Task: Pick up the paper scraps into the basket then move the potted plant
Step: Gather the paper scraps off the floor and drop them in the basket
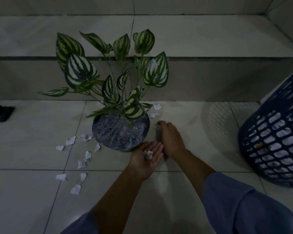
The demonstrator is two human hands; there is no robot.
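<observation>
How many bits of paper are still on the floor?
12, I think: nine paper bits left of the pot, two right of it, one tiny bit by the right hand. Leaves may hide more.

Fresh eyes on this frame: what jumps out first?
The potted plant with striped leaves stands mid-frame on the tiled floor, white paper scraps strewn mostly to its left. Before the pot the left hand lies palm up with gathered scraps on it, and the right hand reaches to the floor beside the pot. A blue slotted basket sits at the right edge.
</observation>
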